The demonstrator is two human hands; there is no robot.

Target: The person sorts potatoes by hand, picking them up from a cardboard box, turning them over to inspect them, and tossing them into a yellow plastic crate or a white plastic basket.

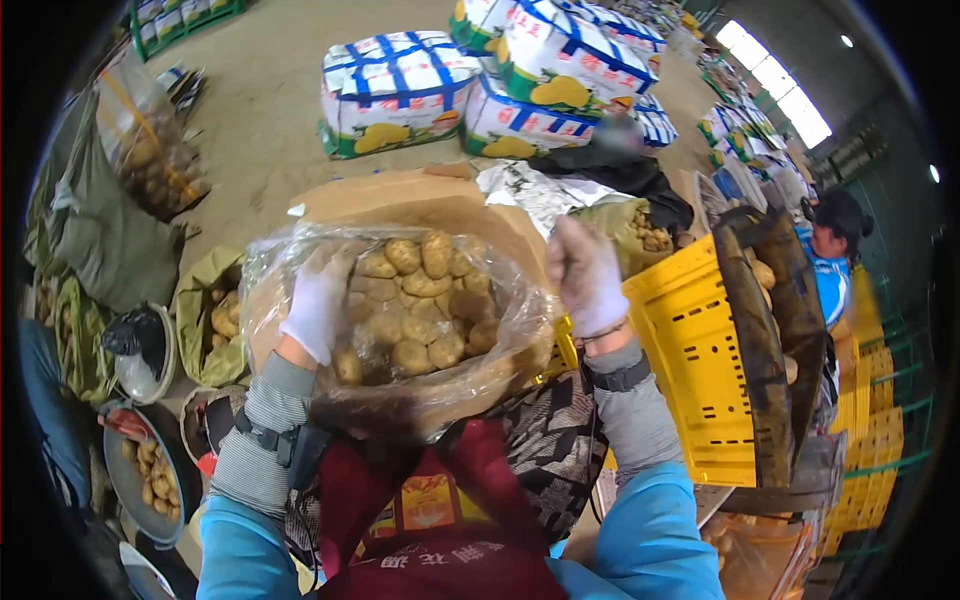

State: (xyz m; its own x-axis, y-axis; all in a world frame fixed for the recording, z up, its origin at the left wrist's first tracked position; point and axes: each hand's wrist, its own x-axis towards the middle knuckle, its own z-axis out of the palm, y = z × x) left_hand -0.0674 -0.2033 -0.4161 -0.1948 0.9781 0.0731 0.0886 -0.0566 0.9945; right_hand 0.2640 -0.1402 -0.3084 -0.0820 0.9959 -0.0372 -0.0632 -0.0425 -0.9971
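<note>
left hand [320, 298] at the bag's [515, 365] left edge, right hand [588, 277] curled near its right; holds unclear. hard tugging could tear it, spilling potatoes [427, 284].

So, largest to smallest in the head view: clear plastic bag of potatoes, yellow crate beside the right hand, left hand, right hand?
Clear plastic bag
Yellow crate
Left hand and right hand: too alike to rank

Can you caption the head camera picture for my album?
White-gloved left hand and right hand flank rounded, tan potatoes in an open, clear plastic bag.
</note>
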